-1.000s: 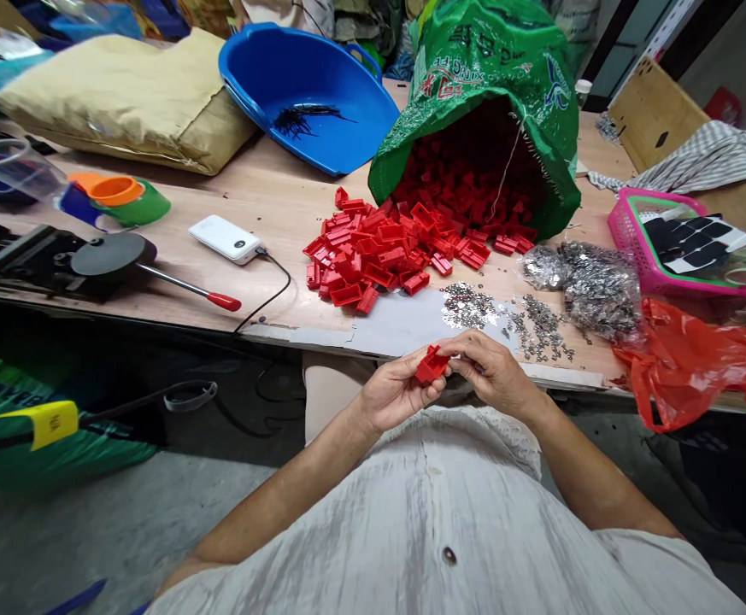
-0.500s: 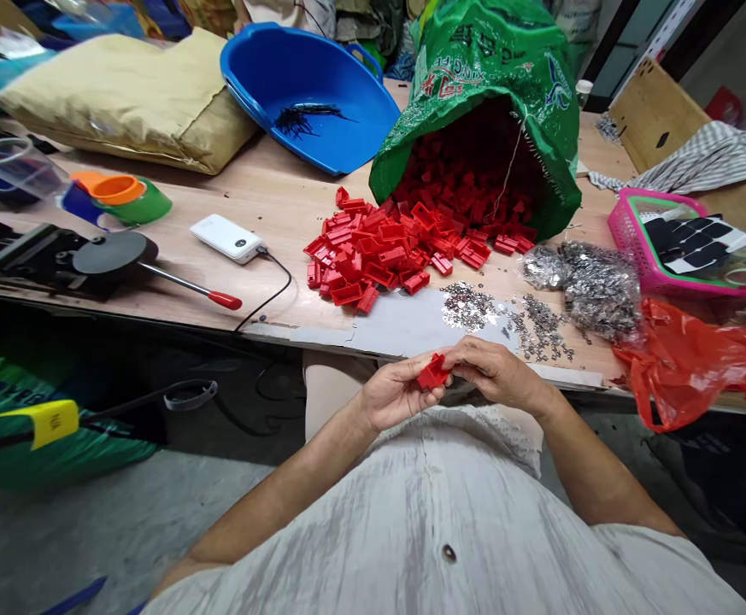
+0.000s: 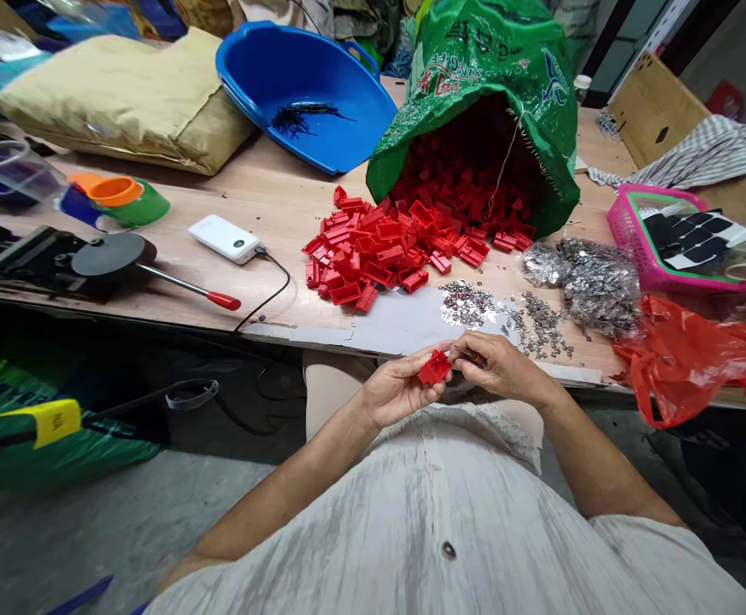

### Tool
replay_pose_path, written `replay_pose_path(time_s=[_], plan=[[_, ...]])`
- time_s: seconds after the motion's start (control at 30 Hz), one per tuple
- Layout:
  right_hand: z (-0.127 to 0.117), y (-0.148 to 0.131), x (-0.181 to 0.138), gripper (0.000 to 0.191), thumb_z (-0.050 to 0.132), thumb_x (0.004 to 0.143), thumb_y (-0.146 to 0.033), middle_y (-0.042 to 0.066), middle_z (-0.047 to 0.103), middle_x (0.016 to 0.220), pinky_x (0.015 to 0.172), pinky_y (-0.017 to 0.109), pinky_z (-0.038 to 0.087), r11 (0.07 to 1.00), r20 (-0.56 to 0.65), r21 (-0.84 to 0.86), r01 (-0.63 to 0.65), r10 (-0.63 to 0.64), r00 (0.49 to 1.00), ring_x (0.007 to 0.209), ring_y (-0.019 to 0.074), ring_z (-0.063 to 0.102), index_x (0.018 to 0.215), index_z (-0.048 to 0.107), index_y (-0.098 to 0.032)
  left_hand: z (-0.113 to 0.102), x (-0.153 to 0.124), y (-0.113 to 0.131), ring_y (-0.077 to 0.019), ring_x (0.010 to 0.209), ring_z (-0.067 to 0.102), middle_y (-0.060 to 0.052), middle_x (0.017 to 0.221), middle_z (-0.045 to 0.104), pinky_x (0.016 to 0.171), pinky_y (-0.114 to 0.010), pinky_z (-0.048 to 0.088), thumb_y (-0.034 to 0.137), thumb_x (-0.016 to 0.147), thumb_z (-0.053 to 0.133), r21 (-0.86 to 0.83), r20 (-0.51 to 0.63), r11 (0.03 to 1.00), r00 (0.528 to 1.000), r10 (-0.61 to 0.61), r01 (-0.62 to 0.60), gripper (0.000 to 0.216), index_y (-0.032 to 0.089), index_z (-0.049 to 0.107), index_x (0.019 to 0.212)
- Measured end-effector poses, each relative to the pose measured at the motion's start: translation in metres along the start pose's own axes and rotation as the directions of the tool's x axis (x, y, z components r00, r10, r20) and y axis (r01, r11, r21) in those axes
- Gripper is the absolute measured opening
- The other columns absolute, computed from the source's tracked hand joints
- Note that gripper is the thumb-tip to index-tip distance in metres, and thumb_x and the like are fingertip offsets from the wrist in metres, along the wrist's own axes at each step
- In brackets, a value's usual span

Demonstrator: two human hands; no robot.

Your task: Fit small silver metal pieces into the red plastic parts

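Note:
My left hand [image 3: 396,393] is closed round a small red plastic part [image 3: 435,367], held just below the table's front edge. My right hand [image 3: 499,367] is pinched against the right side of that part, and what its fingertips hold is too small to see. A pile of the same red plastic parts [image 3: 378,248] spills across the table from a tipped green woven sack [image 3: 475,77]. Small loose metal pieces [image 3: 475,306] lie scattered on the table just beyond my hands.
A clear bag of metal pieces [image 3: 594,278], a red plastic bag [image 3: 699,359] and a pink basket [image 3: 651,252] sit to the right. On the left are a white power bank [image 3: 226,238] with its cable, a black hand press [image 3: 78,256], a blue basin [image 3: 308,85] and a tan sack [image 3: 122,94].
My right hand has slid slightly right and its fingers have drawn into a tighter pinch at the part's edge. The left hand and the red part have stayed nearly in place.

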State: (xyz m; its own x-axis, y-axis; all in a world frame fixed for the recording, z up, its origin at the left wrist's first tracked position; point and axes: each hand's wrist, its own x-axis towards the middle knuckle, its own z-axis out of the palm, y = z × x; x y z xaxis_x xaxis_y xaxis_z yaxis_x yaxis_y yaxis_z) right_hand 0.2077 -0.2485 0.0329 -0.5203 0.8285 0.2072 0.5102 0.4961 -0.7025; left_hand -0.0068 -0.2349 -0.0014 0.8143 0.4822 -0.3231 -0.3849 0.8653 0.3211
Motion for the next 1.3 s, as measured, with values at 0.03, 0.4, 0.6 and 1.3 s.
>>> replay_pose_path(time_s=[0.03,0.4,0.6,1.3], plan=[[-0.002,-0.001,0.001,0.014,0.052,0.084,-0.008,0.002,0.063,0.085,0.07,0.026,0.045,1.0,0.014,-0.015,0.002,-0.002,1.0,0.074,0.0137,0.056,0.09,0.058,-0.019,0.0,0.0,0.0,-0.0128,0.073,0.067,-0.011,0.1,0.068,0.067,-0.019,0.055,0.013,0.09,0.052,0.001,0.004,1.0,1.0,0.003,-0.003,0.039,0.012,0.057,0.128],[-0.008,-0.008,0.011,0.015,0.05,0.091,-0.012,0.007,0.065,0.089,0.077,0.032,0.047,0.994,0.154,-0.083,0.078,-0.064,0.986,0.085,0.0182,0.059,0.097,0.063,-0.018,0.006,0.0,-0.004,-0.0161,0.085,0.069,-0.008,0.103,0.067,0.065,-0.02,0.055,0.013,0.087,0.06,-0.006,-0.026,1.0,0.999,0.024,-0.024,0.039,0.016,0.058,0.127],[-0.009,-0.004,0.006,0.011,0.053,0.095,-0.024,0.002,0.063,0.083,0.07,0.028,0.043,0.985,-0.005,0.106,-0.135,0.137,0.991,0.074,0.0137,0.055,0.094,0.063,-0.02,0.007,-0.002,-0.002,-0.0147,0.081,0.069,-0.009,0.097,0.068,0.066,-0.019,0.055,0.016,0.088,0.059,0.003,-0.029,0.999,0.999,0.043,-0.043,0.048,0.018,0.051,0.136],[0.027,0.022,-0.013,0.024,0.065,0.085,-0.035,-0.004,0.046,0.077,0.064,0.026,0.035,0.783,-0.115,0.53,-0.325,0.446,0.887,0.069,0.0118,0.042,0.081,0.046,-0.022,0.002,0.011,-0.007,-0.0226,0.107,0.063,-0.01,0.116,0.065,0.089,-0.037,0.054,0.038,0.082,0.07,0.907,0.323,0.013,0.715,0.62,-0.421,0.041,0.023,0.065,0.121]])
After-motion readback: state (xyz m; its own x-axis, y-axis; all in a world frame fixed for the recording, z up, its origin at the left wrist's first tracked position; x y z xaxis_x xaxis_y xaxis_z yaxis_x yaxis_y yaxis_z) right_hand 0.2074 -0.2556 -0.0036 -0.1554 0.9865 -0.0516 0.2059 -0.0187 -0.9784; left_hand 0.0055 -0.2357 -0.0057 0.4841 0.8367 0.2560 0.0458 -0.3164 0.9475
